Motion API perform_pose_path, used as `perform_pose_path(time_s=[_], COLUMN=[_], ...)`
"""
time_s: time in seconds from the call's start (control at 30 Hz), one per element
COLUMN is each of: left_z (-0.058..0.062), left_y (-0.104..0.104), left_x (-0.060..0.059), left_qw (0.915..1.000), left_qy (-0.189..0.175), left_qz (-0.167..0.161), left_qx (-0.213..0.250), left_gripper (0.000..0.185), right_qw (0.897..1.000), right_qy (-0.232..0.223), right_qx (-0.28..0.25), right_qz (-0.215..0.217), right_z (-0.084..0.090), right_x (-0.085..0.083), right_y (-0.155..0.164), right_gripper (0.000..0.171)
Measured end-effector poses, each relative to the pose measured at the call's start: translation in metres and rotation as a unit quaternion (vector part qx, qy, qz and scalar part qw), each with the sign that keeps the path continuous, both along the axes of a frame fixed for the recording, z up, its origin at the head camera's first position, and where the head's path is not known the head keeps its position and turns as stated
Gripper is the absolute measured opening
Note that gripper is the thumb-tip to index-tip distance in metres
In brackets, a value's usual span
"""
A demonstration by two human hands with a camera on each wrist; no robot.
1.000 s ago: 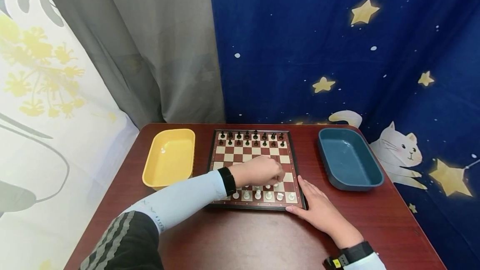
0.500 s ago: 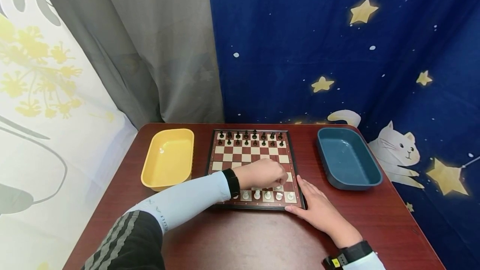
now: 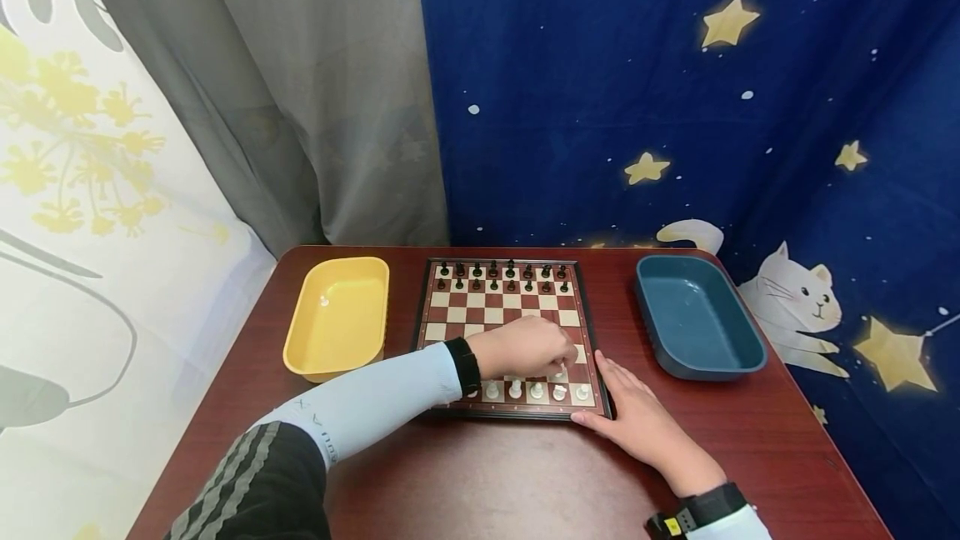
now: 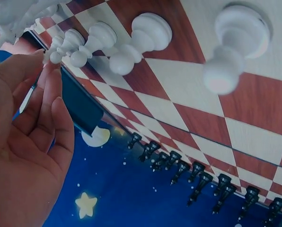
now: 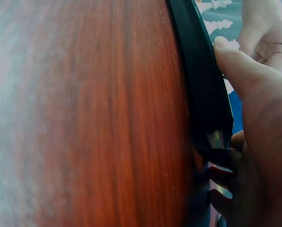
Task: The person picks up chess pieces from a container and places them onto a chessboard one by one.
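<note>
A chessboard (image 3: 487, 315) lies on the table with white pieces along its near side and black pieces along its far side. My left hand (image 3: 525, 346) reaches across the white pieces from the left. Its thumb and fingertips pinch a white pawn (image 4: 55, 56) near the right end of the pawn row. More white pawns (image 4: 153, 32) stand in line beside it in the left wrist view. My right hand (image 3: 643, 419) rests at the board's near right corner, thumb on the front edge and fingers along the right side. My left arm hides several squares and white pieces.
A yellow tray (image 3: 381, 307) stands left of the board, with a small white speck inside. To the right is a blue tray (image 3: 701, 375). The dark red table (image 3: 480, 473) ends at a curtain (image 3: 540, 107) behind it. Black pieces (image 3: 493, 271) fill two far rows.
My left hand has shifted slightly to the right along the white pawns, then stayed nearly still at the right-hand pawn. The right hand keeps its place at the board's corner.
</note>
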State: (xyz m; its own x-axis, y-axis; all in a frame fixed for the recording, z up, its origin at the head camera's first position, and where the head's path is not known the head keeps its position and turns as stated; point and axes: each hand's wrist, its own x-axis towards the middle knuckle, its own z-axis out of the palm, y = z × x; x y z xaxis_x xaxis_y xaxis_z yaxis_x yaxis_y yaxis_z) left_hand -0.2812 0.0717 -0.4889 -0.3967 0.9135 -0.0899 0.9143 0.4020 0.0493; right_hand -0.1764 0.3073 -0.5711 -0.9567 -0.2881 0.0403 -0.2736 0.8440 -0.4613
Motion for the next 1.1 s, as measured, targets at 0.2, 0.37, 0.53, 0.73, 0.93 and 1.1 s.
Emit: perform_pose_path(time_s=[0.2,0.37,0.53,0.73,0.93,1.1], left_z=[0.012,0.024,0.035,0.044,0.045,0.036], left_y=[-0.017,-0.061,-0.13,-0.227,-0.305,-0.347], left_x=[-0.005,-0.022,-0.041,-0.052,-0.058,-0.065], left_qw=[0.9994,0.9949,0.9796,0.9518,0.9161,0.8895], left_qy=[-0.006,0.01,0.035,0.044,0.02,-0.01], left_qz=[0.028,0.077,0.162,0.271,0.38,0.441], left_qx=[0.02,0.064,0.114,0.137,0.126,0.12], left_gripper=[0.021,0.015,0.014,0.011,0.014,0.014], right_qw=[1.0,1.0,1.0,1.0,1.0,1.0], right_qy=[-0.006,-0.017,-0.022,-0.021,-0.022,-0.025], right_qx=[-0.002,-0.004,-0.001,-0.001,0.004,-0.001], right_qz=[-0.003,-0.007,-0.012,-0.011,-0.012,-0.011], right_z=[0.001,0.001,-0.001,-0.001,-0.001,0.0], right_x=[0.0,-0.002,-0.002,-0.002,-0.003,-0.002], right_y=[-0.001,-0.002,-0.001,-0.001,-0.001,-0.003], right_gripper=[0.116,0.119,0.121,0.122,0.122,0.122])
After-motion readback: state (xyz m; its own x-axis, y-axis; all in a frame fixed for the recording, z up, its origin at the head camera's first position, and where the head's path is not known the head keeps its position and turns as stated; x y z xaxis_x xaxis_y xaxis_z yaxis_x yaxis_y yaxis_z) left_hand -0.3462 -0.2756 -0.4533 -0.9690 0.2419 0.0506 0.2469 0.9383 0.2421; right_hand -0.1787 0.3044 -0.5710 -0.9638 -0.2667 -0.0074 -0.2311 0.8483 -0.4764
